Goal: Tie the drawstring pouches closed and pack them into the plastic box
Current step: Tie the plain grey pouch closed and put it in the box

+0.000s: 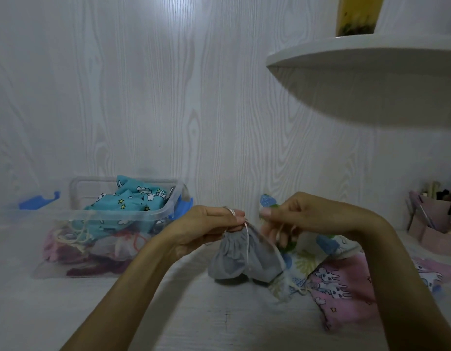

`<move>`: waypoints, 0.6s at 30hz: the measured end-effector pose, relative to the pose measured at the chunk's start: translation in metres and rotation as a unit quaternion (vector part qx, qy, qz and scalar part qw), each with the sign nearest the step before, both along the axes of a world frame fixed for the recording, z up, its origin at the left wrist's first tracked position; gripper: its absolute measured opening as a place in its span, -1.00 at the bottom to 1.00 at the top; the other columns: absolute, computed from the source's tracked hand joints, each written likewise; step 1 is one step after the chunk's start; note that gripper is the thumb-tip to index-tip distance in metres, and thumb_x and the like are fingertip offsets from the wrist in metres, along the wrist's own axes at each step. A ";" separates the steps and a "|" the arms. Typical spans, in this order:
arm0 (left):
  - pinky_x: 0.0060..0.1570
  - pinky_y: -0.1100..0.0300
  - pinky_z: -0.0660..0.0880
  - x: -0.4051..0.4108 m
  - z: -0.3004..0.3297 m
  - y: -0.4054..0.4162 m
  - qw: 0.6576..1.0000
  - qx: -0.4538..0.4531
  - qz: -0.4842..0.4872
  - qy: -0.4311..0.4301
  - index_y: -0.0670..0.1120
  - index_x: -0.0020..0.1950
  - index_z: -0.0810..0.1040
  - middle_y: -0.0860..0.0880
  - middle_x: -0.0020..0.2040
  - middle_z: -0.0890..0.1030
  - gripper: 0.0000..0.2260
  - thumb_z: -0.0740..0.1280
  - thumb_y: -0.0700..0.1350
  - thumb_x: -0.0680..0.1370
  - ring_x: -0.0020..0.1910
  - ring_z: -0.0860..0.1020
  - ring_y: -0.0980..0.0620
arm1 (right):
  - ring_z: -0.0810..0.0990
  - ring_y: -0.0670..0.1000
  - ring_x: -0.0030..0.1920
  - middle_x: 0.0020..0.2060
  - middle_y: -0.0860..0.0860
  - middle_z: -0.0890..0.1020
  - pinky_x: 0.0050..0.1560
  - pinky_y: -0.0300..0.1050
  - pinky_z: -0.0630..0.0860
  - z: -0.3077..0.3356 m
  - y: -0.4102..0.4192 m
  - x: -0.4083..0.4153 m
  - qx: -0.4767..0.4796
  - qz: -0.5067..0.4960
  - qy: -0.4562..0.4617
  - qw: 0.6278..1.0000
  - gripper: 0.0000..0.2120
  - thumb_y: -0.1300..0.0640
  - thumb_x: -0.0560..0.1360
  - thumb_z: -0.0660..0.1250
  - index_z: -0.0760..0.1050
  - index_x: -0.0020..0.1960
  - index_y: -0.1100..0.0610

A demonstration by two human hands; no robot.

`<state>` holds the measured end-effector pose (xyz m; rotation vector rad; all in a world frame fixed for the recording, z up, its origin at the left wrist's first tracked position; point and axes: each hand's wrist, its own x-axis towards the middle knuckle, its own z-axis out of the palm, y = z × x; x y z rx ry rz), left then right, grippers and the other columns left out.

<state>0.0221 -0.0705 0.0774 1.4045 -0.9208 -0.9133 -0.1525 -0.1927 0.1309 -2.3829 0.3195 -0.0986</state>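
Note:
A grey drawstring pouch [240,258] hangs just above the white table, its top gathered. My left hand [206,229] pinches its pale drawstring [247,240], with the cord looped round a finger. My right hand [292,216] pinches the other end of the cord just to the right. The clear plastic box [153,214] stands at the left and holds several pouches, a teal one with stars on top. Loose pouches lie under my right arm: a white leaf-print pouch [305,262] and a pink pouch [346,292].
The blue box lid [38,200] lies behind the box at the left. A pink holder with pens [434,221] stands at the far right. A white rounded shelf [366,79] juts out overhead at the upper right. The wall is close behind.

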 end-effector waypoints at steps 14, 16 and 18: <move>-0.20 0.39 0.55 -0.001 0.007 0.006 0.980 -0.089 0.098 -0.147 -0.21 -0.15 0.69 -0.13 -0.21 0.71 -0.88 0.49 -0.34 0.34 -0.23 0.67 0.08 | 0.63 -0.08 -0.23 -0.24 0.01 0.69 -0.09 -0.15 0.57 -0.032 -0.013 0.031 0.012 -0.033 -0.115 0.993 -0.90 0.21 0.36 0.50 0.65 -0.12 0.16; -0.22 0.41 0.54 0.003 0.007 0.007 0.966 -0.126 0.147 -0.171 -0.23 -0.13 0.69 -0.11 -0.23 0.71 -0.86 0.51 -0.34 0.33 -0.24 0.67 0.09 | 0.63 -0.08 -0.25 -0.26 0.03 0.71 -0.14 -0.21 0.57 -0.028 -0.015 0.027 0.023 -0.040 -0.132 0.990 -0.89 0.20 0.34 0.52 0.66 -0.15 0.14; -0.21 0.39 0.55 0.005 0.006 0.007 0.957 -0.156 0.166 -0.177 -0.22 -0.12 0.69 -0.11 -0.23 0.71 -0.86 0.51 -0.33 0.33 -0.24 0.69 0.05 | 0.64 -0.03 -0.23 -0.21 0.11 0.71 -0.11 -0.16 0.57 -0.025 -0.014 0.026 0.034 -0.036 -0.116 0.992 -0.87 0.14 0.35 0.51 0.66 -0.11 0.11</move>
